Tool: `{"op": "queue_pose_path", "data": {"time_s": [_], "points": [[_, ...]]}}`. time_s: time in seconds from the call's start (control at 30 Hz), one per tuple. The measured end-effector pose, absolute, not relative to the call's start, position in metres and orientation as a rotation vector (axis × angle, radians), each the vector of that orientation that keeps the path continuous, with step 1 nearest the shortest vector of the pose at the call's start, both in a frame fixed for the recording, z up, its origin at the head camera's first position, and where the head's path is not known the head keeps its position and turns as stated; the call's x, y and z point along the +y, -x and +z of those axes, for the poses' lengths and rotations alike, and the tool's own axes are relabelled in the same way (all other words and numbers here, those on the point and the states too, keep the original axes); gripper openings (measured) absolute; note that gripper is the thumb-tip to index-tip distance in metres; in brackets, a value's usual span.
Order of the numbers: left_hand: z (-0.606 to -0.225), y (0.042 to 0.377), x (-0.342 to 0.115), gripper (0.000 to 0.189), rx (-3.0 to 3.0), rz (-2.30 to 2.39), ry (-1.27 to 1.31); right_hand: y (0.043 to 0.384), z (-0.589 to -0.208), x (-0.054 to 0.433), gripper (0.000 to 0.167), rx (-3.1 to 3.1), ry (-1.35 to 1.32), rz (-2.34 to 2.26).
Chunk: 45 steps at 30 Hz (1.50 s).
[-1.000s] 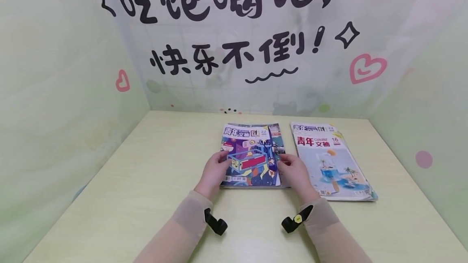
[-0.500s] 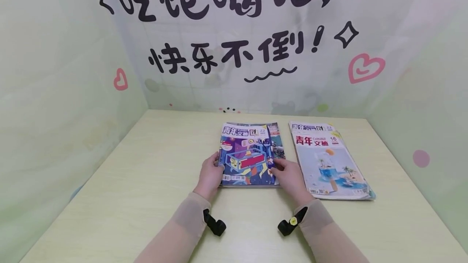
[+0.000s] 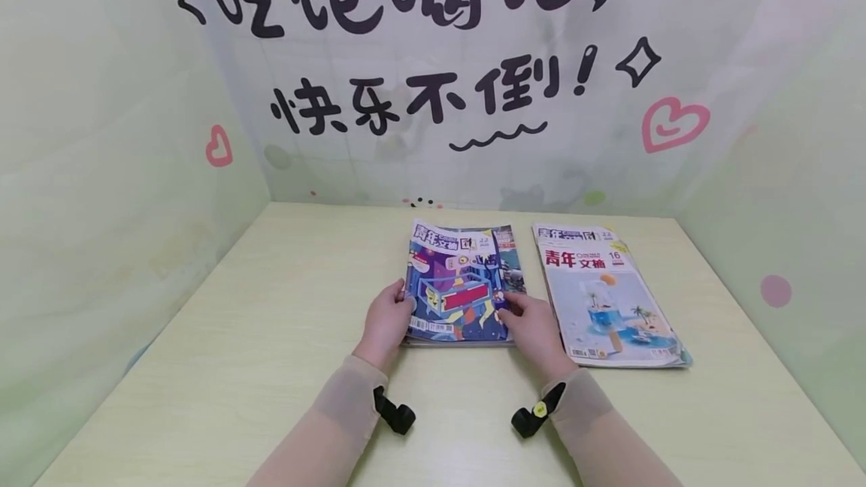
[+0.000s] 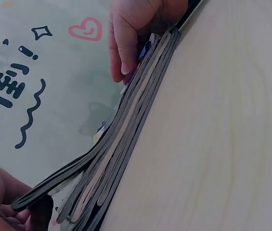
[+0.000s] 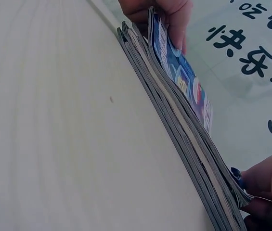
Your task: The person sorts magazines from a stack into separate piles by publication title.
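In the head view, a purple-covered magazine point(image 3: 455, 288) lies on top of a stack of magazines at the middle of the table. Another magazine point(image 3: 510, 258) shows past its right side. My left hand point(image 3: 387, 322) holds the purple magazine's left edge, thumb over the cover. At the opposite edge, my right hand point(image 3: 537, 325) pinches it with thumb and fingers. The left wrist view shows the upper layers bent up at the left hand point(image 4: 1, 202), with a gap above the lower magazines point(image 4: 121, 139). In the right wrist view, the right-hand fingers point(image 5: 265, 187) grip the upper layers' edge.
A second stack of magazines point(image 3: 609, 307), topped by a pale blue cover with a popsicle picture, lies to the right, close to my right hand. The pale wooden table point(image 3: 223, 367) meets a printed fabric backdrop point(image 3: 379, 171) at the back and sides.
My right hand has shifted left onto the purple magazine's right edge. The left hand has settled at its left edge, and that magazine's left side has risen a little.
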<state>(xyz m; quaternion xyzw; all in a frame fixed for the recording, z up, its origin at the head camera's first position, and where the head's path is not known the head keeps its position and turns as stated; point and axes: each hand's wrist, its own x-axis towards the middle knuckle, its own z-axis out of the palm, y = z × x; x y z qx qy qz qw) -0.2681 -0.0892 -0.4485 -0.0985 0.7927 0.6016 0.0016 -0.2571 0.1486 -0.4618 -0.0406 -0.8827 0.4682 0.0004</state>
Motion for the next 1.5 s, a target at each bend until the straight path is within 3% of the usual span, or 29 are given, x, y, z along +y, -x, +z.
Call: {"op": "queue_pose_path", "data": {"time_s": [0.23, 0.7, 0.9, 1.23, 1.5], "points": [[-0.448, 0.269, -0.089, 0.043, 2.375, 1.976, 0.312, 0.255, -0.459, 0.147, 0.041, -2.742, 0.136, 1.502], [-0.451, 0.268, -0.089, 0.047, 1.940, 2.186, 0.269, 0.256, -0.458, 0.148, 0.041, -2.742, 0.177, 1.583], [-0.453, 0.268, -0.091, 0.045, 1.800, 2.275, 0.315, 0.257, -0.453, 0.148, 0.047, -2.668, 0.234, 1.735], [-0.454, 0.267, -0.091, 0.045, 1.746, 2.307, 0.320, 0.257, -0.450, 0.152, 0.057, -2.275, 0.380, 2.383], [-0.453, 0.264, -0.089, 0.046, 1.825, 2.241, 0.298, 0.258, -0.453, 0.151, 0.069, -2.313, 0.365, 2.342]]}}
